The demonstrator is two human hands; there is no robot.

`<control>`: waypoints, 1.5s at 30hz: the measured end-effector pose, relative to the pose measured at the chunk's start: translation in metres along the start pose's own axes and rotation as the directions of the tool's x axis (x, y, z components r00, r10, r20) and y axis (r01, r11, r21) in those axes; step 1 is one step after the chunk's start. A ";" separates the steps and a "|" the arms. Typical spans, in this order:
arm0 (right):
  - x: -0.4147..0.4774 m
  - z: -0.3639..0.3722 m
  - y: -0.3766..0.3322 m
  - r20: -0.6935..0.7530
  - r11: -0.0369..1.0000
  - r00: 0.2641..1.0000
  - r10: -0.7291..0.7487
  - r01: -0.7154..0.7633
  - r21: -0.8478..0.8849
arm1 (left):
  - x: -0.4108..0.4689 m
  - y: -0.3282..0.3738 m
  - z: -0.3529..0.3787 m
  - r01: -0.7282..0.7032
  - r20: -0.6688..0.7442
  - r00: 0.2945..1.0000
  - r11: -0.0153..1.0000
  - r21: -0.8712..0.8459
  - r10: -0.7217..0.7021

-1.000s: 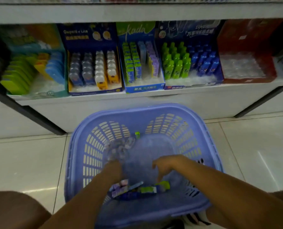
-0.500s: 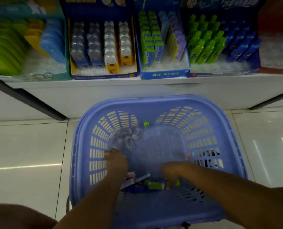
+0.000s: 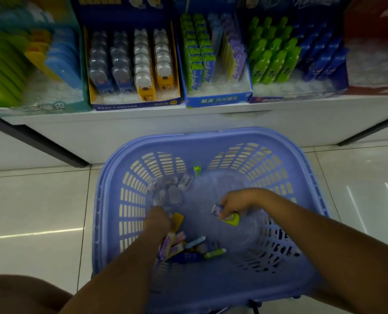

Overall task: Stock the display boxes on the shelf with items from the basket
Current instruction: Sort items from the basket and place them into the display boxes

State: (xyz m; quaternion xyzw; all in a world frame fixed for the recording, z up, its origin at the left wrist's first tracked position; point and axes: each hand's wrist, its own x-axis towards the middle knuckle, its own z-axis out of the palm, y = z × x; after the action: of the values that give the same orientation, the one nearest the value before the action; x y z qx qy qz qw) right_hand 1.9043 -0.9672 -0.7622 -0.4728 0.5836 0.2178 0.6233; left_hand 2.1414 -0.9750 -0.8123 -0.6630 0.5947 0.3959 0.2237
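While packets lie in the basket, the left grip and right grip each hold some; shelf boxes need more.

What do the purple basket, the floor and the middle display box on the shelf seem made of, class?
Purple basket: likely moulded plastic, smooth, semi-matte; one-piece slotted walls.
Floor: probably glazed tile, glossy; it mirrors light streaks, with grout lines.
Middle display box: seemingly printed cardboard; thin flat walls, printed lettering.
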 end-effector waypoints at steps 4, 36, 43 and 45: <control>-0.024 -0.014 -0.015 0.056 0.920 0.991 -0.123 0.093 0.381 | -0.017 0.021 -0.022 -0.028 0.077 0.996 0.953 -0.303 0.054; -0.194 -0.098 -0.071 -0.768 0.302 0.362 -0.529 0.926 0.229 | -0.168 0.106 -0.210 -0.144 -0.070 0.892 0.133 -0.981 0.447; -0.194 -0.108 -0.097 -0.831 0.423 0.284 -0.479 0.904 0.065 | -0.169 0.096 -0.224 -0.119 -0.098 0.899 0.021 -0.993 0.426; -0.189 -0.109 -0.116 -0.872 0.469 0.217 -0.438 0.883 -0.017 | -0.172 0.087 -0.231 -0.140 -0.133 0.901 -0.013 -0.990 0.412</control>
State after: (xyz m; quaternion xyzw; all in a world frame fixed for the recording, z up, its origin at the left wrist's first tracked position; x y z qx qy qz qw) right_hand 1.9010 -1.0590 -0.5325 -0.5468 0.5463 -0.4735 0.4223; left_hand 2.1209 -1.0638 -0.5262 -0.4565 0.2522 0.7922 -0.3170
